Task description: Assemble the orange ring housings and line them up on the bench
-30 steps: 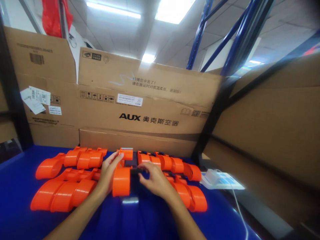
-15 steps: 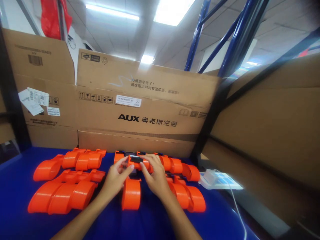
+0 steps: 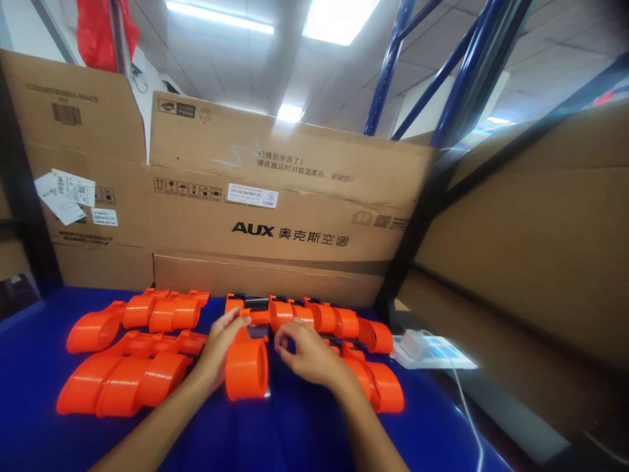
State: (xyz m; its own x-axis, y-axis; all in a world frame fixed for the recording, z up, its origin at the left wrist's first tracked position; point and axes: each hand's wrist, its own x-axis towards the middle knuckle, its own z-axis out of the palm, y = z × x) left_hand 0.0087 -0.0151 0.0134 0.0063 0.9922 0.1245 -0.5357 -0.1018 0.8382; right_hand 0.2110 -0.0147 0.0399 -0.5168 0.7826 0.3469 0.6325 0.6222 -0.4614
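Two hands at one orange plastic part (image 3: 247, 367), left hand (image 3: 219, 351) gripping it, right hand (image 3: 307, 357) pinched empty beside it

The big cardboard box (image 3: 275, 216) reads "AUX 奥克斯空调"; its white sticker (image 3: 252, 195) is probably too blurred to read.

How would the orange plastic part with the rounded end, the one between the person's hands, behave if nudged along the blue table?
The orange plastic part looks rigid and hollow, so probably light and stiff. Its glossy surface on the smooth blue table suggests it would slide easily. Its rounded end might let it rock; the left hand steadies it.
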